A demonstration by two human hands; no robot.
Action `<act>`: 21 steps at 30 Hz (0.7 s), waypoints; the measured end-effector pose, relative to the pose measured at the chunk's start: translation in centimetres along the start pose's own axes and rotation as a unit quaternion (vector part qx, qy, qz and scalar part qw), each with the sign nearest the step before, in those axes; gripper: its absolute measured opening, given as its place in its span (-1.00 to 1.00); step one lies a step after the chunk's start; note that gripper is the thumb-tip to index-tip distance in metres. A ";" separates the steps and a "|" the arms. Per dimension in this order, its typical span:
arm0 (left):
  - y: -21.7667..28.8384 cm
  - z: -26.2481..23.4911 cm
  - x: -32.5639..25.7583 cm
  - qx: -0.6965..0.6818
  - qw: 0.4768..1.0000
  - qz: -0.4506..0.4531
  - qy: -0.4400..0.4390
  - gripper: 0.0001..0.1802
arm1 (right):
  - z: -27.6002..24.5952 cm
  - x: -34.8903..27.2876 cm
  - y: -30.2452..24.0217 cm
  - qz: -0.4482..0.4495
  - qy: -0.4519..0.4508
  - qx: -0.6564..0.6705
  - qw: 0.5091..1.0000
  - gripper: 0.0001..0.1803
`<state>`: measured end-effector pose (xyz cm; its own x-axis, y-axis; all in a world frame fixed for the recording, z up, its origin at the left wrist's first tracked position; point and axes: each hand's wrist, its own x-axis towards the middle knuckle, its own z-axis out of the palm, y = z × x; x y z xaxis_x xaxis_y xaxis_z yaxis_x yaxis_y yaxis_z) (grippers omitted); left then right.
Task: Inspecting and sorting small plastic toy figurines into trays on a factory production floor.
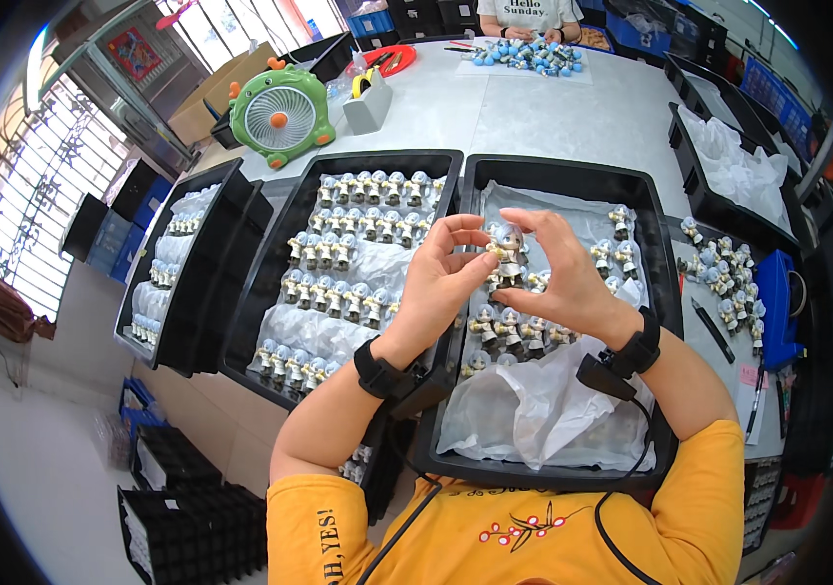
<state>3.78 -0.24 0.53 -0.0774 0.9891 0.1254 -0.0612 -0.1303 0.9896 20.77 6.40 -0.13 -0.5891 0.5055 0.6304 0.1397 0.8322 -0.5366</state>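
A small figurine [508, 250] with pale blue-grey hair and a white and dark outfit is held upright between my hands. My left hand [444, 283] pinches its side, thumb and fingers brought together there. Around its top and base curl the index finger and thumb of my right hand [573, 278]. Below is a black tray [665, 263] lined with white tissue [524, 405], where rows of similar figurines [514, 331] lie; my hands partly hide them. Dark bands with small devices circle both wrists.
Left stands another black tray [338, 164] with rows of figurines, then a tilted tray [231, 253]. Loose figurines [724, 273] pile up at right near a blue bin [777, 302] and a black pen [713, 330]. A green fan [281, 112] stands at the back; a person sits behind blue pieces [538, 58].
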 end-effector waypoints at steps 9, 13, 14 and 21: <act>-0.1 0.0 0.0 -0.042 0.999 0.008 -0.012 -0.60 | -0.5 0.1 -0.5 0.022 0.008 0.038 0.999 -0.16; -0.2 -0.1 0.0 -0.046 0.999 0.008 -0.019 -0.64 | -0.7 0.1 -0.5 0.009 0.017 0.031 0.999 -0.15; -0.4 -0.1 0.1 -0.049 0.999 0.011 -0.020 -0.65 | -0.7 0.1 -0.6 0.003 0.014 0.031 0.999 -0.14; -0.6 -0.2 0.2 -0.054 0.998 0.001 -0.036 -0.69 | -0.6 0.1 -0.6 -0.022 0.031 0.038 0.999 -0.10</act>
<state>3.63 0.07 0.00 -0.0057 0.9906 0.1366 -0.1673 -0.1357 0.9765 21.10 6.07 0.64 -0.5429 0.4836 0.6866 0.0521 0.8354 -0.5472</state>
